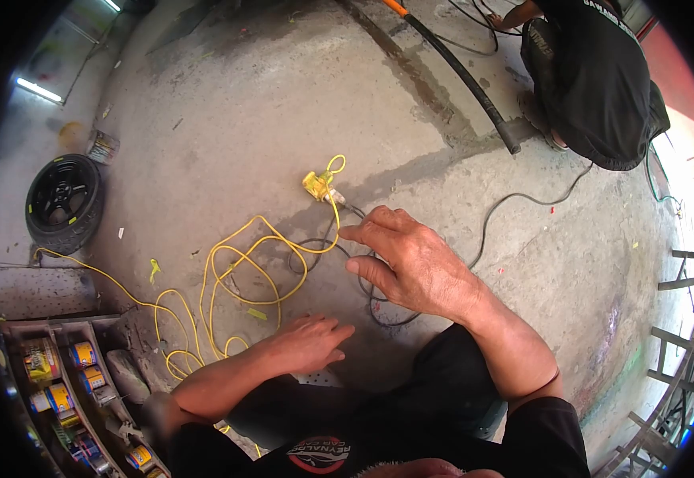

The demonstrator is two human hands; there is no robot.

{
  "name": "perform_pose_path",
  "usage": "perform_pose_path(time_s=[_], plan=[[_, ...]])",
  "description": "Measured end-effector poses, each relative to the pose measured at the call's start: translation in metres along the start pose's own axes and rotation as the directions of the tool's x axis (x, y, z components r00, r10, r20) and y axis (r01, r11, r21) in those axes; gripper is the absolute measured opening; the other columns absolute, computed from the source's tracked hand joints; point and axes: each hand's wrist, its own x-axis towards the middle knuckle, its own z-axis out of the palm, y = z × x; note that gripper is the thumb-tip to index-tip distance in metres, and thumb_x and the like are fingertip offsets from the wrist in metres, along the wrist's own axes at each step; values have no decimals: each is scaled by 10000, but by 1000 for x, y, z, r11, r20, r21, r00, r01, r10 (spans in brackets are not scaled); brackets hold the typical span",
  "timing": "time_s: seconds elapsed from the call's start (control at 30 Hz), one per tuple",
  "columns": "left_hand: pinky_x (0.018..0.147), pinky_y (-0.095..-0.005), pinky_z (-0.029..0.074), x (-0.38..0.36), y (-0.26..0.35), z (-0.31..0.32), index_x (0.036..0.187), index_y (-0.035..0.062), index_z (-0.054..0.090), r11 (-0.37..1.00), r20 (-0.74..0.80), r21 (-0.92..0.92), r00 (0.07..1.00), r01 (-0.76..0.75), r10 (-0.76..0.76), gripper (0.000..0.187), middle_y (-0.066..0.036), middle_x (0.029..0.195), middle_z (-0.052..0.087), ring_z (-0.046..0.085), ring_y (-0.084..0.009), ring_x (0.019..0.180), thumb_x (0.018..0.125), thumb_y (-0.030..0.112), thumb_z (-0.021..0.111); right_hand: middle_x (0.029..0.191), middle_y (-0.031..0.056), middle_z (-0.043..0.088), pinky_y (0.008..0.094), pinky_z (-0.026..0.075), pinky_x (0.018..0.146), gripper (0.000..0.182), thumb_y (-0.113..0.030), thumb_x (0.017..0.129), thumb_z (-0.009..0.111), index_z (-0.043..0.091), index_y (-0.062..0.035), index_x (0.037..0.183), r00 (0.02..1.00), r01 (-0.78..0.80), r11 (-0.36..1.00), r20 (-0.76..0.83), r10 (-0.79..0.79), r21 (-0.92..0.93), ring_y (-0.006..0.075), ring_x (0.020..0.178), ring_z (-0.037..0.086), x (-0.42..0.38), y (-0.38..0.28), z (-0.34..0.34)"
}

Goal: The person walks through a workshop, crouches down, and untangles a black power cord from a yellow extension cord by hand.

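Observation:
My right hand (418, 259) hangs over the floor, thumb and forefinger apart, with nothing seen between them. Its fingertips overlap the loops of a yellow extension cord (293, 247) and a dark cable (401, 323) in this view. Just beyond lies the cord's yellow outlet box (315, 186), with a plug (335, 197) at its side. Lower and to the left, my left hand (308, 344) is held palm down over my lap, its fingers loosely stretched and holding nothing. The yellow cord runs past it on the left.
A person in black (594, 88) crouches at the upper right near a black hose (458, 68). A wheel (64, 203) leans at the left wall. Below it stands a shelf (84, 323) of small cans. Metal racks (681, 342) line the right edge.

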Motion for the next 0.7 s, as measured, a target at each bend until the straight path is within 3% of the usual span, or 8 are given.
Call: perform_pose_path(time_s=[0.7], plan=[[1057, -522, 544, -1, 5, -3, 1500, 57, 563, 1000, -19, 23, 1000, -6, 7, 587, -191, 1280, 693, 674, -400, 1209, 1023, 361, 722, 1157, 178, 706, 477, 610, 924, 391, -184, 962, 792, 720, -20, 1309, 1000, 2, 1000, -14, -2, -2, 392, 1061, 707, -4, -3, -4]])
